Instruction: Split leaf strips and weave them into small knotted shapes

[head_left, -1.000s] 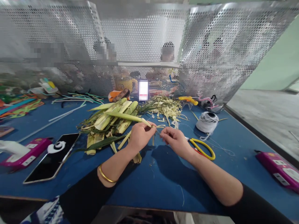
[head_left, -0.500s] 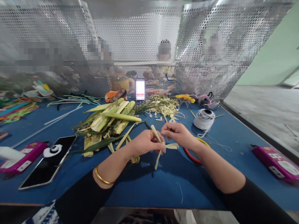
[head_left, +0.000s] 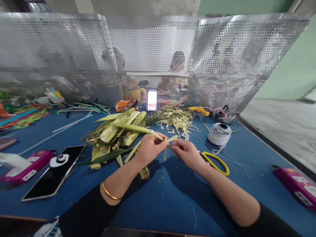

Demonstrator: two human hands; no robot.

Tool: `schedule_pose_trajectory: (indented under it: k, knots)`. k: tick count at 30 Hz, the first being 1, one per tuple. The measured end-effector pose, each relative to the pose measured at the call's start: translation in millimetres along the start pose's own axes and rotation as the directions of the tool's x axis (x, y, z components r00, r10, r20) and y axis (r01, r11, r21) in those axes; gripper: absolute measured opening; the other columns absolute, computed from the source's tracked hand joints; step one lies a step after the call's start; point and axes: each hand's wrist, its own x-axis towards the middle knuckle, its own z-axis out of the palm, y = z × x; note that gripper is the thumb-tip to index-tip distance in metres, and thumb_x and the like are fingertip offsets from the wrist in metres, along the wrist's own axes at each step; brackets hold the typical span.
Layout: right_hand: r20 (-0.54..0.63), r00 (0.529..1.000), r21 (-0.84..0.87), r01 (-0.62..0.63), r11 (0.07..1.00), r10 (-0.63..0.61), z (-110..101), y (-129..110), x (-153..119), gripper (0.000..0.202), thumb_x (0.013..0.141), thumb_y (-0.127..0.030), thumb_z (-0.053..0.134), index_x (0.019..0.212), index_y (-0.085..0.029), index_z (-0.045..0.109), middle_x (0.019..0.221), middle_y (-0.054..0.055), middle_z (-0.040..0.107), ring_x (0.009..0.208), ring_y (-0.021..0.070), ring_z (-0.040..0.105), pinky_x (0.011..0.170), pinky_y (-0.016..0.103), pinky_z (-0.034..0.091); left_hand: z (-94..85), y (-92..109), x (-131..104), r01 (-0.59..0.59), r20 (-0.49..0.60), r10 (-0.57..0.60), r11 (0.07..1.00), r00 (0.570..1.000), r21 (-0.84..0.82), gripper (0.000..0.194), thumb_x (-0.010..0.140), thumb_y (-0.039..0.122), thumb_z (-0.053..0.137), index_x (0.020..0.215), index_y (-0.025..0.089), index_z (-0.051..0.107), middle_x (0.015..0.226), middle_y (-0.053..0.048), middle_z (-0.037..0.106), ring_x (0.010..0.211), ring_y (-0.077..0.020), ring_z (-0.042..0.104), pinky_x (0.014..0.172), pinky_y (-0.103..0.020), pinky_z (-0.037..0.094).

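Folded and crossed pale corn husk strips [head_left: 165,154] are pinched between the thumb and fingers of my left hand [head_left: 151,146]. One strip end points up and left, and another hangs down. My right hand [head_left: 185,150] is close beside them, its thumb and fingertips pressed together; whatever lies between them is too small to make out. Yellow-handled scissors [head_left: 227,170] lie by my right wrist, partly hidden behind it. Left of my hands is a heap of green and pale corn husks [head_left: 118,130]. A spool of white thread [head_left: 219,135] stands at the right, loose thread trailing from it.
Husk trimmings [head_left: 175,117] are scattered beyond my hands. A phone [head_left: 53,174] and a magenta power strip [head_left: 29,168] lie left, another power strip [head_left: 296,186] right. A yellow-handled tool [head_left: 199,110] lies at the back. Behind the perforated metal screen [head_left: 148,42] sit people.
The view has tilted up. My hands have drawn closer together, and the husk strips have turned, one end now pointing more to the left. More of the scissors' yellow handle shows.
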Motion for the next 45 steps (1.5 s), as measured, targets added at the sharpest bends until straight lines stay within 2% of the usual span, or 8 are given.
schedule_pose_trajectory:
  k: [5, 9, 16, 21, 29, 33, 37, 45]
  knots:
    - [-0.059, 0.966, -0.269, 0.228, 0.936, -0.252, -1.4, -10.8, -9.4, 0.018, 0.083, -0.025, 0.049, 0.066, -0.021, 0.051, 0.061, -0.001, 0.054, 0.059, 0.0141, 0.047, 0.056, 0.025, 0.034, -1.3, -2.9, 1.2, -0.064, -0.043, 0.075, 0.974, 0.996, 0.216, 0.011, 0.075, 0.024, 0.06, 0.075, 0.018, 0.069, 0.073, -0.003, 0.07, 0.066, -0.0145, 0.063, 0.061, -0.022, 0.046]
    - [-0.043, 0.928, -0.297, 0.342, 0.892, -0.371, -9.3, -20.2, -12.4, 0.018, 0.085, -0.021, 0.046, 0.068, -0.021, 0.05, 0.068, 0.001, 0.055, 0.064, 0.0144, 0.049, 0.06, 0.026, 0.035, -0.8, 0.3, -2.8, -0.065, 0.165, 0.034, 0.98, 0.986, 0.186, 0.01, 0.074, 0.022, 0.061, 0.075, 0.018, 0.071, 0.062, 0.0, 0.066, 0.058, -0.0134, 0.059, 0.054, -0.021, 0.042]
    - [0.064, 0.988, -0.001, 0.138, 0.99, -0.137, -22.2, -11.8, 1.2, 0.017, 0.078, -0.03, 0.053, 0.066, -0.019, 0.053, 0.06, -0.003, 0.049, 0.058, 0.0115, 0.043, 0.057, 0.025, 0.033, -0.3, 13.9, -9.1, 0.222, 0.498, -0.053, 0.932, 0.866, -0.286, 0.008, 0.068, 0.019, 0.067, 0.072, 0.016, 0.061, 0.064, -0.001, 0.067, 0.061, -0.0138, 0.063, 0.063, -0.025, 0.05]
    - [0.174, 0.971, 0.373, -0.218, 0.902, 0.163, -15.5, -3.2, 4.5, 0.022, 0.066, -0.037, 0.065, 0.062, -0.017, 0.056, 0.052, -0.004, 0.05, 0.049, 0.0082, 0.039, 0.05, 0.023, 0.029, -0.2, 17.6, -8.7, 0.217, 0.382, -0.055, 0.893, 0.922, -0.394, 0.013, 0.071, 0.019, 0.067, 0.079, 0.017, 0.056, 0.064, 0.001, 0.067, 0.064, -0.0124, 0.064, 0.067, -0.025, 0.051]
    - [0.194, 0.935, 0.484, -0.355, 0.8, 0.298, 5.1, -1.7, -1.1, 0.03, 0.059, -0.042, 0.072, 0.065, -0.016, 0.059, 0.053, -0.004, 0.051, 0.045, 0.0066, 0.04, 0.047, 0.023, 0.028, 1.8, 4.6, -2.9, -0.003, 0.08, 0.007, 0.999, 0.997, -0.042, 0.009, 0.075, 0.023, 0.062, 0.078, 0.016, 0.067, 0.07, -0.001, 0.07, 0.064, -0.0137, 0.064, 0.06, -0.022, 0.049]
    - [0.061, 0.983, 0.328, -0.185, 0.926, 0.175, 4.6, -6.4, -4.7, 0.025, 0.072, -0.042, 0.059, 0.064, -0.019, 0.053, 0.054, -0.004, 0.048, 0.049, 0.0093, 0.041, 0.05, 0.024, 0.031, 4.7, -6.4, -3.8, -0.192, -0.043, 0.221, 0.916, 0.974, 0.351, 0.011, 0.081, 0.02, 0.057, 0.081, 0.018, 0.068, 0.081, -0.003, 0.073, 0.07, -0.0147, 0.066, 0.067, -0.023, 0.049]
    - [-0.078, 0.996, -0.108, 0.025, 0.994, -0.034, -3.1, -12.5, -8.9, 0.02, 0.083, -0.031, 0.049, 0.066, -0.02, 0.051, 0.06, -0.002, 0.05, 0.058, 0.0125, 0.044, 0.056, 0.025, 0.031, 5.9, -9.8, -10.5, -0.409, 0.159, 0.41, 0.646, 0.898, 0.645, 0.016, 0.086, 0.015, 0.052, 0.091, 0.017, 0.066, 0.089, -0.006, 0.071, 0.085, -0.0199, 0.065, 0.076, -0.029, 0.049]
    - [0.118, 0.992, -0.53, 0.105, 0.842, -0.049, -13.0, -6.1, -3.6, 0.015, 0.083, -0.013, 0.048, 0.071, -0.019, 0.055, 0.078, 0.003, 0.06, 0.074, 0.0141, 0.053, 0.064, 0.023, 0.034, 26.8, 7.2, -28.9, -0.495, 0.486, 0.121, 0.354, 0.866, 0.794, 0.021, 0.083, 0.004, 0.046, 0.095, 0.008, 0.064, 0.084, -0.013, 0.066, 0.083, -0.025, 0.062, 0.064, -0.031, 0.048]
